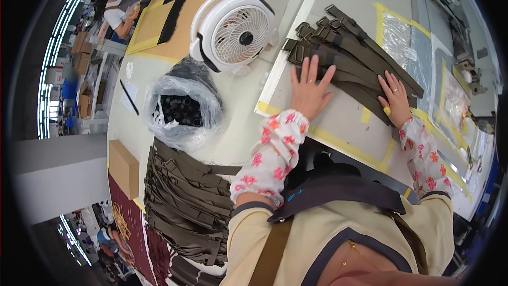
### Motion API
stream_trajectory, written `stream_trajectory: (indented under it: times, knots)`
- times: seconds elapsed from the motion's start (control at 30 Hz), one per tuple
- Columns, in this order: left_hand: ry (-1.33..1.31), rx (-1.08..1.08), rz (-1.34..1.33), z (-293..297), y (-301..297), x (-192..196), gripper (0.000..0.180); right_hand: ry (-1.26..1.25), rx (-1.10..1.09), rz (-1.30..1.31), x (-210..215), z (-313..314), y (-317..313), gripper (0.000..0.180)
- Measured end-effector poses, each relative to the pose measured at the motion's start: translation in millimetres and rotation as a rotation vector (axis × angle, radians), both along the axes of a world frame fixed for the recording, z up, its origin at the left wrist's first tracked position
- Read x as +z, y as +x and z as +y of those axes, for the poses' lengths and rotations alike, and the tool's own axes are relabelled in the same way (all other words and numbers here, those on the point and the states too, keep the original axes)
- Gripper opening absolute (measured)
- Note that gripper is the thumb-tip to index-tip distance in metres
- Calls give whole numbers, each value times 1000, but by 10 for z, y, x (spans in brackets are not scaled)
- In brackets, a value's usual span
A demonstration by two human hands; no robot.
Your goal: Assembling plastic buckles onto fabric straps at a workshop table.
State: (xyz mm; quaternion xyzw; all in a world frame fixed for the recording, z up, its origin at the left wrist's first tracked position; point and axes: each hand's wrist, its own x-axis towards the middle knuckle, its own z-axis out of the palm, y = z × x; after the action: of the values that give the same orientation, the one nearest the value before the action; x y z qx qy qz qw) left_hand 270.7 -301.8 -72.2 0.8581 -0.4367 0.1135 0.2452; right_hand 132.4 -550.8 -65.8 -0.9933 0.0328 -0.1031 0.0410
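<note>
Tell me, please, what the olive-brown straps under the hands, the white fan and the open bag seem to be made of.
Straps: probably woven synthetic webbing, matte; they look flat, flexible and evenly wide.
Fan: likely moulded plastic, smooth with a slight sheen, judging by its rounded housing and thin-ribbed grille.
Bag: thin plastic film, see-through, with shiny creases.

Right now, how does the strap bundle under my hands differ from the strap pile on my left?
The bundle is smaller; the pile is bigger. Your left hand and right hand lie on the bundle; neither touches the pile. The bundle is on the grey board; the pile lies off it. Both are dark olive-brown straps.
</note>
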Motion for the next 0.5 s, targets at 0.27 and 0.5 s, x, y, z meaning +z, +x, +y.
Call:
stream_trajectory:
  times: [0.27, 0.5]
  knots:
    - [-70, 370, 235, 1604, -1182, 37, 55, 286, 131, -266, 603, 639, 374, 40]
    - [74, 753, 266, 3001, -2027, 434, 33, 474, 777, 128, 751, 2333, 525, 30]
